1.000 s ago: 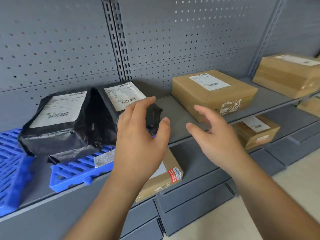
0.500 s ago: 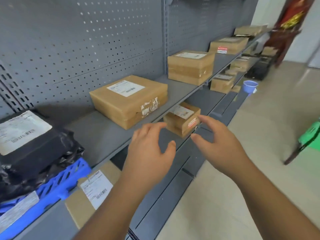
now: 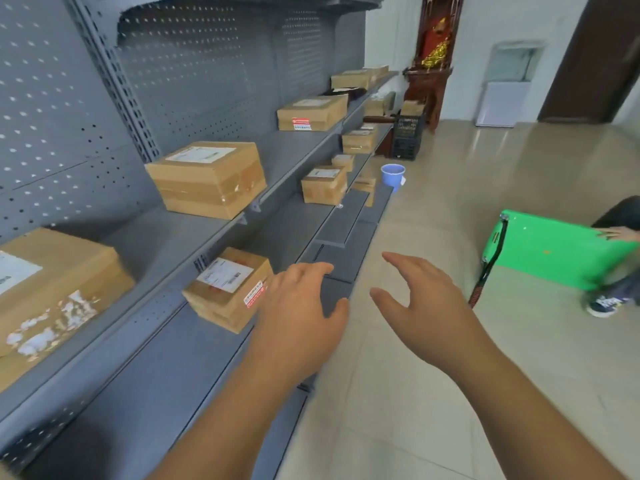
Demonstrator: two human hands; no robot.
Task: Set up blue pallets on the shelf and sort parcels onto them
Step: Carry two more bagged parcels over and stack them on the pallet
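Your left hand (image 3: 298, 313) and right hand (image 3: 426, 306) hang spread and empty, the left just beside the small parcel (image 3: 225, 289) on the lower shelf (image 3: 156, 375); picking it up seems next, gripping both sides.

Brown parcels (image 3: 207, 178) – grey perforated shelf (image 3: 194, 237); blue bucket (image 3: 392, 174); green board (image 3: 554, 252).

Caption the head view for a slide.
Left hand and right hand hover open and empty beside grey shelving holding labelled cardboard parcels.
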